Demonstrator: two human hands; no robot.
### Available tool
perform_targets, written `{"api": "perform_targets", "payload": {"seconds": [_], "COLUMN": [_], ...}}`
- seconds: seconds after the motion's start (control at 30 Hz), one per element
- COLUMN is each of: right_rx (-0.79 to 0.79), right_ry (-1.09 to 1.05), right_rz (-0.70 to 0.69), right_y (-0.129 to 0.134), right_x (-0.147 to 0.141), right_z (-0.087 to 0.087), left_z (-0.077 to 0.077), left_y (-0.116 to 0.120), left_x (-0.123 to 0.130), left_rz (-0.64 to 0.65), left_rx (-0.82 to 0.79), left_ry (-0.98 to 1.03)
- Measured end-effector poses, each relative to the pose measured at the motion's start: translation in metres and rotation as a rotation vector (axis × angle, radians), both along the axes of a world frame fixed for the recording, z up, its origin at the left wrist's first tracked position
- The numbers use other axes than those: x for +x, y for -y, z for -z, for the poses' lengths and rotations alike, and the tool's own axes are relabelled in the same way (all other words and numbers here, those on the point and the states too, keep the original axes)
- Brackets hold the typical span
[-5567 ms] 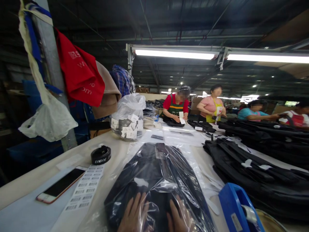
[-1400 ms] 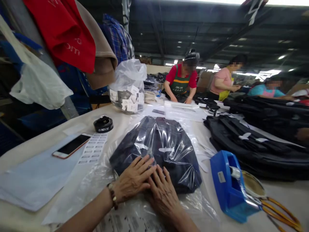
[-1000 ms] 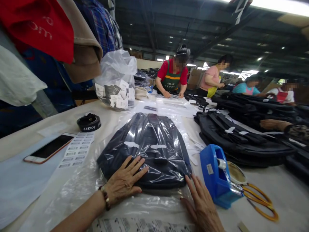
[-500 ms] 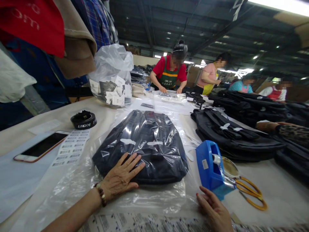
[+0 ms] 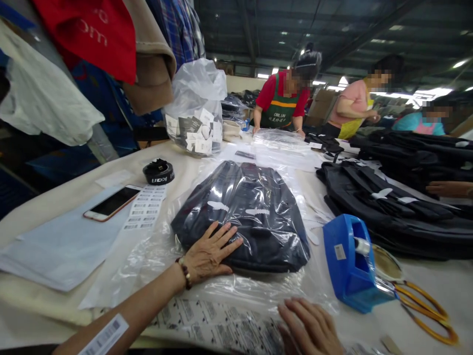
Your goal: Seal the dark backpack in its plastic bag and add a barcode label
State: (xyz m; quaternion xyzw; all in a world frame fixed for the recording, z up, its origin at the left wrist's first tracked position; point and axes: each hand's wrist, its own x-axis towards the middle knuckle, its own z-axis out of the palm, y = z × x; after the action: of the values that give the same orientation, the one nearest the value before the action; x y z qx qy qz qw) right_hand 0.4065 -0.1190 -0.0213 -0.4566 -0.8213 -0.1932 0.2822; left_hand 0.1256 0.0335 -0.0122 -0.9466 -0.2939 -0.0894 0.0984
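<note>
The left hand (image 5: 207,254) lies flat, fingers (image 5: 225,236) spread and gripping nothing, on the near end of the dark navy folded garment sealed in a clear plastic bag (image 5: 244,217). It has stayed there over the last second and more, pinning the package to the surface (image 5: 439,291). The package itself sits in the middle of the surface, a little back from the near edge, its empty plastic mouth trailing toward the person.

The right hand (image 5: 310,328) is what has changed. A moment ago it pressed the garment beside the left hand; then it slid off toward the blue plastic tape dispenser (image 5: 351,266); now it has drawn back to the near edge and rests, palm down with loose, open fingers, on the white sheet of printed barcode labels (image 5: 221,328) lying under the bag's open flap. It holds nothing that can be seen, though its lower part runs out of frame.

So the smoothing with two hands appears finished, and the work seems to have shifted to the bag's open end and the labels beneath it.

To the right of the dispenser lie yellow-handled scissors (image 5: 424,310). On the left side of the surface are a smartphone with a pale rose rim (image 5: 113,203), a narrow strip of barcode stickers (image 5: 146,213) and a black roll of printed ribbon (image 5: 158,171). One barcode sticker (image 5: 105,337) clings to the left forearm. Co-workers stand at the far end, beside stacked black garments (image 5: 391,212).
</note>
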Motion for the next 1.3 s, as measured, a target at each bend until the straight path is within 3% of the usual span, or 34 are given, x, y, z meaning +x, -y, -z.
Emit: {"api": "perform_targets", "payload": {"seconds": [0.07,0.13,0.23,0.43,0.5,0.6,0.73,0.93,1.3], "right_rx": [0.017,0.035,0.020,-0.021,-0.035,-0.043,-0.057,-0.136,-0.437], "right_ry": [0.094,0.114,0.119,0.104,0.071,-0.019,-0.102,-0.082,-0.069], "right_rz": [-0.114,-0.136,-0.095,0.142,0.138,0.022,-0.109,-0.100,0.079], "right_y": [-0.009,-0.018,-0.023,-0.013,-0.012,-0.019,-0.035,-0.067,-0.090], "right_x": [-0.014,-0.020,-0.017,-0.014,-0.019,-0.029,-0.035,-0.036,-0.036], "right_z": [0.001,0.006,0.016,0.027,0.029,0.030,0.012,-0.033,-0.032], "left_z": [0.000,0.000,0.001,0.004,0.004,0.004,0.004,0.003,0.003], "left_y": [0.000,0.001,0.002,0.002,0.002,0.003,0.003,-0.001,-0.012], "left_x": [0.000,0.000,-0.001,0.000,0.001,0.001,0.001,-0.002,-0.009], "left_rz": [0.001,0.006,0.010,0.010,0.014,0.003,0.008,0.022,0.079], "left_rx": [0.021,0.035,0.043,0.066,0.077,0.077,0.056,-0.024,-0.257], "left_ry": [0.019,0.042,0.081,0.130,0.140,0.151,0.133,0.051,0.129]}}
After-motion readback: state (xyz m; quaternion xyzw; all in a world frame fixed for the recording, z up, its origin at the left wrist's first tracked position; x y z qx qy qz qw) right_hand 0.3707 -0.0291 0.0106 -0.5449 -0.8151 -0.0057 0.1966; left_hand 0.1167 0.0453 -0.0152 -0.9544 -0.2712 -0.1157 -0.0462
